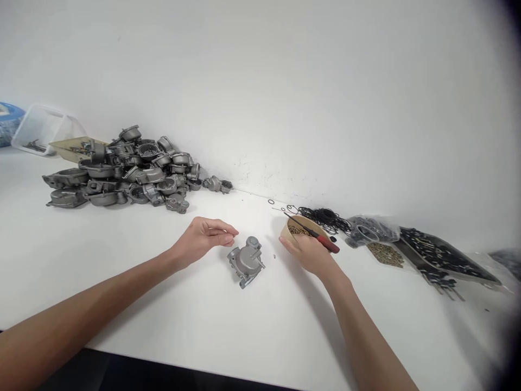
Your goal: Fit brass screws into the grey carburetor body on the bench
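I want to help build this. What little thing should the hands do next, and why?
Probably the left hand should take hold of the metal part, because it lies loose on the table just beside those fingers. The right hand is already at the bowl of small brass bits.

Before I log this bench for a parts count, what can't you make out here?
Head view only:
- Bowl: contents mostly hidden by the right hand.
- Left hand: curled fingers hide whether they pinch anything.
- Bags: contents too small, and blurred at the right edge.
- Tub: contents too small to tell.
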The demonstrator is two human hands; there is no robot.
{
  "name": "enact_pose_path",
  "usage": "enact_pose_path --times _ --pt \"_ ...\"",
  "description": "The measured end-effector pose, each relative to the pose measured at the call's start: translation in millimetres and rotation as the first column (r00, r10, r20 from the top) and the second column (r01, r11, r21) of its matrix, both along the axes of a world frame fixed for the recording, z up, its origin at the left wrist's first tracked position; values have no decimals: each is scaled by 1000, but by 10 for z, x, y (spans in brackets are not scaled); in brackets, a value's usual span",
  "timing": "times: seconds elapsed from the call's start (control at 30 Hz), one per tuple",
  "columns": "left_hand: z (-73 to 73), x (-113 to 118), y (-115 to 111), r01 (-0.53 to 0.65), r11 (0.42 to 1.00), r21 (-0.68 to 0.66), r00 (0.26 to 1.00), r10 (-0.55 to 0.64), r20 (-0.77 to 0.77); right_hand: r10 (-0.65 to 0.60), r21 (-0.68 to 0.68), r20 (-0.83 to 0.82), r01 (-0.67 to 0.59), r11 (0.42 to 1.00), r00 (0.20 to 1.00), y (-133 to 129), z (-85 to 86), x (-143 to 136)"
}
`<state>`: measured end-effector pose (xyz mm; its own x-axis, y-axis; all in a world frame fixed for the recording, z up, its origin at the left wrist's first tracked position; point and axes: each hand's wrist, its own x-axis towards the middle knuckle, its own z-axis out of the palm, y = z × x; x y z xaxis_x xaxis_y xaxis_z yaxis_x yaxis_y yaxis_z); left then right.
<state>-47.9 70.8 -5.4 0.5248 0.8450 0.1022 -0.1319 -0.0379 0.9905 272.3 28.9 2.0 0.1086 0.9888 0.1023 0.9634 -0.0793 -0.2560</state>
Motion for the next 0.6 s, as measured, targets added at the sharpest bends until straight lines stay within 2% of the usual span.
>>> enact_pose_path --times 0.2,0.43,0.6 --pt "-89 -5 25 90 990 -105 996 -86 40 -51 -79 41 54 995 998 12 -3 63" --pt "-51 12 13 60 986 -157 996 -48 76 -82 -39 12 83 996 997 -21 81 9" --pt "-40 3 36 61 989 -137 997 -55 46 -95 -57 -9 95 994 995 -46 129 -3"
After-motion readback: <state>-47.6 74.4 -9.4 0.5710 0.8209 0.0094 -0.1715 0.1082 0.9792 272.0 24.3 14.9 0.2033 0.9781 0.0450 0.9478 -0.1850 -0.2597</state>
